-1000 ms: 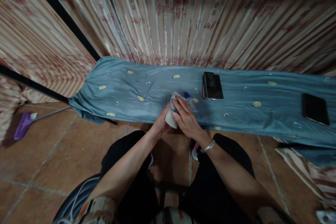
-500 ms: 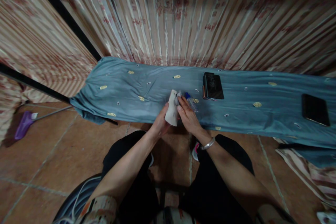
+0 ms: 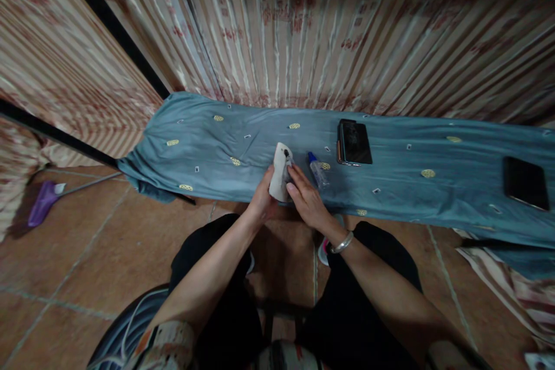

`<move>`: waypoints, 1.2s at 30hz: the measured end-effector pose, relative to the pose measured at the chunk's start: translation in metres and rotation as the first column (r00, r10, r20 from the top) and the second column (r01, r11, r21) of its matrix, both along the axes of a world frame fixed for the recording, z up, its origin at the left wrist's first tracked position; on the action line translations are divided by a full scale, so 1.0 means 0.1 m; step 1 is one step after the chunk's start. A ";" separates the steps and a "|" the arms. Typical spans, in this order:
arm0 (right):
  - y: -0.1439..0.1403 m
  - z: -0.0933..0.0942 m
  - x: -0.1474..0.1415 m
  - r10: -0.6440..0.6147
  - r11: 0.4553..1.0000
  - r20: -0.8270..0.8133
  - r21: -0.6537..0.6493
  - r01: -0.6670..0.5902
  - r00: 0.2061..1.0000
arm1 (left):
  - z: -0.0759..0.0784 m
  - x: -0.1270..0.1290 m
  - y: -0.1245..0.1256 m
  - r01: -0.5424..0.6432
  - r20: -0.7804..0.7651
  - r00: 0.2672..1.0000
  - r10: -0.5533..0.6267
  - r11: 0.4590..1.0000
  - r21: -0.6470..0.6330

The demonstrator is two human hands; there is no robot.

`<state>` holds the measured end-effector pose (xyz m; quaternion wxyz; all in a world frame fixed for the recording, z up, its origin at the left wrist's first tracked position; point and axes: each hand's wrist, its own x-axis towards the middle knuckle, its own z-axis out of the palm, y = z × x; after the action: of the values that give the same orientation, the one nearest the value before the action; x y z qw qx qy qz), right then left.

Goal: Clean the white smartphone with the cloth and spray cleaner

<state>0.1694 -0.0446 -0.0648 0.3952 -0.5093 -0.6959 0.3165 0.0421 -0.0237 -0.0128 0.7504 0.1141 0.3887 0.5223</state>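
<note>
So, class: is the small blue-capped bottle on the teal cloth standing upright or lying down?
Lying down. The small bottle rests on its side on the teal cloth, blue cap pointing away from the person, apart from the right hand.

A room in a home. At twelve o'clock, striped cream-and-red curtains (image 3: 303, 29) with a printed pattern hang across the whole back, split by a dark frame bar (image 3: 117, 29) at eleven o'clock. A long, narrow surface draped in a blue-grey cloth (image 3: 243, 144) with small gold motifs runs from ten to three o'clock. The floor is brown tile (image 3: 78, 260) with pale grout lines. At nine o'clock a purple-headed mop (image 3: 43, 208) lies on the tiles. Two dark phones (image 3: 354, 142) (image 3: 525, 182) rest on the cloth.
</note>
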 end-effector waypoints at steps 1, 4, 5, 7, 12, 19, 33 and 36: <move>-0.01 0.00 0.00 0.006 1.000 0.002 0.002 -0.006 1.000 | 0.00 0.00 0.00 -0.001 0.000 1.000 0.001 1.000 0.000; -0.02 0.01 0.00 0.019 1.000 0.004 0.020 -0.019 1.000 | -0.01 0.00 0.01 -0.013 0.000 1.000 0.013 1.000 -0.002; -0.03 0.01 -0.01 0.022 0.999 0.007 0.026 -0.023 1.000 | -0.01 0.00 0.02 -0.022 -0.002 1.000 0.022 1.000 -0.003; -0.05 0.01 -0.02 0.020 0.999 0.014 0.038 -0.021 1.000 | -0.02 -0.01 0.02 -0.031 -0.012 0.999 0.031 0.999 -0.011; -0.10 0.01 -0.05 0.026 0.998 0.017 0.060 -0.027 1.000 | -0.02 -0.03 0.04 0.001 -0.017 1.000 -0.002 0.999 -0.034; -0.17 0.01 -0.06 0.070 0.995 0.012 0.071 -0.071 0.997 | 0.01 -0.08 0.06 -0.011 -0.017 1.000 0.010 0.998 -0.057; -0.24 0.08 -0.03 0.129 0.990 0.009 0.060 -0.129 0.992 | -0.08 -0.15 0.11 0.002 -0.012 1.000 -0.002 1.000 -0.022; -0.24 0.04 -0.03 0.140 0.986 0.021 0.090 -0.142 0.990 | -0.10 -0.16 0.13 0.000 -0.017 1.000 0.000 1.000 0.003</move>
<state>0.1668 -0.0691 -0.0603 0.3896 -0.4425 -0.7467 0.3081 0.0261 -0.0106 -0.0228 0.7469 0.1196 0.3945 0.5218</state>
